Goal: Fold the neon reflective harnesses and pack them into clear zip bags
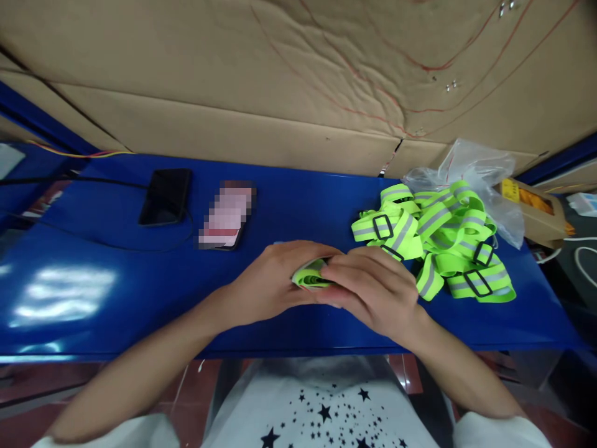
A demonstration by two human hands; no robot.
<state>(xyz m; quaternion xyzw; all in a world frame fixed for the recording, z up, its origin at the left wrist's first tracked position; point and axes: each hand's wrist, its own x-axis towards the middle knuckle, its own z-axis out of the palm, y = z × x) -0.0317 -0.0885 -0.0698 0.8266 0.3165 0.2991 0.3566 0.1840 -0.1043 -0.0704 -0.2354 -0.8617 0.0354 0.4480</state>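
Observation:
Between my hands, above the front of the blue table, is a rolled-up neon-green reflective strap (310,276), its coiled layers visible from the end. My left hand (265,280) wraps around it from the left, fingers mostly hidden behind it. My right hand (377,286) closes on its right end, with bent fingertips pressing at the opening. Something clear or pale edges the roll, but I cannot make out what. Right of my hands lies a loose heap of similar neon-green straps (433,218) with grey stripes and black slide buckles.
A crumpled clear plastic bag (485,165) lies behind the strap heap, beside a cardboard box (536,214) with orange contents. A pixelated phone (227,214) and a black device (165,196) with a cable lie on the blue table (298,205). Brown paper-like sheeting (209,62) rises behind.

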